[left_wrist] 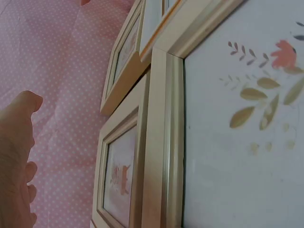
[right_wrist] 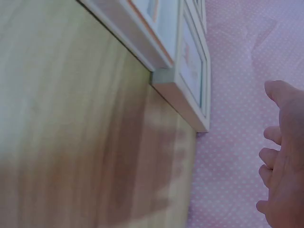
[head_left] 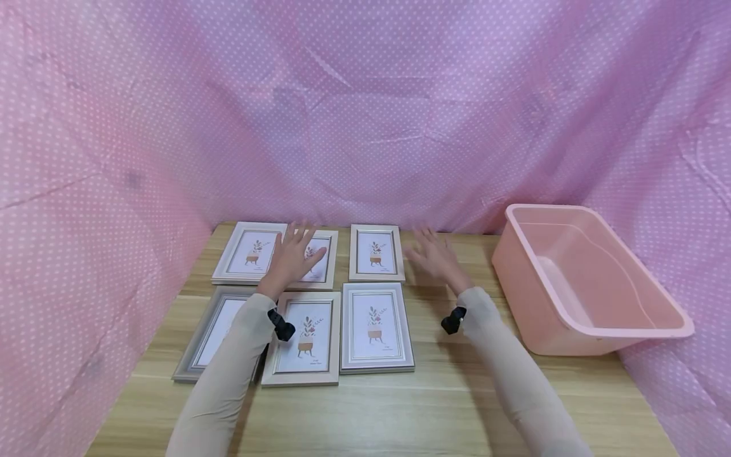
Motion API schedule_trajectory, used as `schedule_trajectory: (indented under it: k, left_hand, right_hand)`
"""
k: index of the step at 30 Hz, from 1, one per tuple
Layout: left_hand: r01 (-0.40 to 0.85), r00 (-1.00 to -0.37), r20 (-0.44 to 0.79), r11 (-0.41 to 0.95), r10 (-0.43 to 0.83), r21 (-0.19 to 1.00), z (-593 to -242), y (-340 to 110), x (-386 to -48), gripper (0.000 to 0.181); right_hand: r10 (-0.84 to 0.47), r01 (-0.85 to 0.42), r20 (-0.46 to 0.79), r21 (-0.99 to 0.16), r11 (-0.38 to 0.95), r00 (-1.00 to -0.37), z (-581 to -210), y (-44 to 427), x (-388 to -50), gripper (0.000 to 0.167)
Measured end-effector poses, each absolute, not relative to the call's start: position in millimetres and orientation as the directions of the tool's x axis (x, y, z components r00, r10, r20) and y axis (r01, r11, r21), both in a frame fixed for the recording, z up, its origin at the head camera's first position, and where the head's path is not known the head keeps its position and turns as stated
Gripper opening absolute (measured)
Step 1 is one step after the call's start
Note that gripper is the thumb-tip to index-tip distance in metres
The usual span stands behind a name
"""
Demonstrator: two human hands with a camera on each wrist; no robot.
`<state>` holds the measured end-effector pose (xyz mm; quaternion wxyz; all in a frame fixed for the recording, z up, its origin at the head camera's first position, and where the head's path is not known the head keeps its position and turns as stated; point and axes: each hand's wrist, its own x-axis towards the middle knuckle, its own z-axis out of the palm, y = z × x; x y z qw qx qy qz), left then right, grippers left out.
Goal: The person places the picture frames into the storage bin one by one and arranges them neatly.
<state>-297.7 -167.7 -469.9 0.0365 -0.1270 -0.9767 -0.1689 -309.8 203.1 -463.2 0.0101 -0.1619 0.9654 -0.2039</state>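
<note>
Several picture frames lie in two rows on the wooden table. My left hand (head_left: 291,259), fingers spread, hovers over the back-row cream frame (head_left: 329,279), beside the white frame (head_left: 235,254) at the back left. My right hand (head_left: 436,255) is raised with spread fingers, to the right of another cream frame (head_left: 375,277); nothing is in it. In the front row are a grey frame (head_left: 197,355), a cream frame (head_left: 302,379) and a silver-white frame (head_left: 377,367). The left wrist view shows my left hand (left_wrist: 15,156) beyond the frames; the right wrist view shows my right hand (right_wrist: 287,156).
A pink plastic tub (head_left: 531,304) stands at the right of the wooden table (head_left: 394,412). Pink dotted cloth (head_left: 365,114) hangs behind the table and along both sides. My forearms reach over the table, the left one above the grey frame.
</note>
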Motion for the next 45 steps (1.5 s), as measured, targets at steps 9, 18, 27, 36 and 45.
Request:
schedule_trajectory:
  k: [9, 18, 27, 36, 45]
  left_hand:
    - [0.268, -0.963, 0.135, 0.869, 0.233, 0.416, -463.0, -152.9, -300.8, 0.077]
    - [0.303, -0.953, 0.185, 0.776, 0.241, 0.553, -459.6, -123.1, -305.1, 0.077]
    - [0.369, -0.928, 0.221, 0.666, 0.3, 0.648, -453.4, -71.7, -304.1, 0.079]
    - [0.446, -0.888, 0.244, 0.601, 0.39, 0.663, -449.4, -6.4, -292.5, 0.08]
    - [0.551, -0.818, 0.293, 0.529, 0.495, 0.646, -457.3, 58.9, -280.6, 0.08]
  right_hand:
    - [-0.338, -0.336, 0.051, -0.317, 0.887, -0.94, -430.4, 208.5, -322.8, 0.078]
    - [-0.343, -0.339, 0.029, -0.248, 0.907, -0.939, -364.3, 226.8, -338.3, 0.074]
    - [-0.339, -0.321, -0.01, -0.3, 0.898, -0.941, -293.1, 265.1, -341.6, 0.076]
    - [-0.311, -0.292, -0.044, -0.238, 0.926, -0.95, -264.9, 325.6, -320.2, 0.081]
    - [-0.259, -0.225, -0.046, -0.366, 0.903, -0.965, -277.0, 410.1, -295.0, 0.079]
